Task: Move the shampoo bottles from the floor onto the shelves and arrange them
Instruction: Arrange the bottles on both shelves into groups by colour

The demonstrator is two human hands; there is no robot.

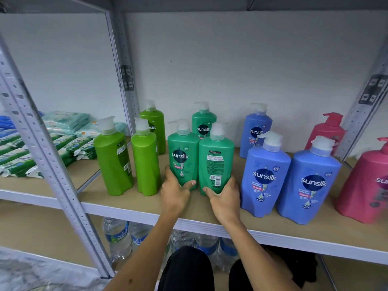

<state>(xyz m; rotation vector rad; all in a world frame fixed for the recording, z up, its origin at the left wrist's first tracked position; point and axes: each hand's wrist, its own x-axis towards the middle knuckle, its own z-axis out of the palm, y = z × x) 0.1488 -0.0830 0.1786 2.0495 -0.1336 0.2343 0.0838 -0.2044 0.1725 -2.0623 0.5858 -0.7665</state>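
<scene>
Even soft light, warped blurry edges

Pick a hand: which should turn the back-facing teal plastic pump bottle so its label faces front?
Right. The right hand already grips the base of the back-facing teal plastic pump bottle, barcode side out. The left hand holds the neighbouring front-facing teal bottle.

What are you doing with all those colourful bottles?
A person is lining up shampoo bottles on a shelf. The left hand grips a teal bottle whose front label faces out, and the right hand grips the teal bottle next to it, which shows its back label. Light green bottles stand to the left, blue bottles and pink bottles to the right.
</scene>
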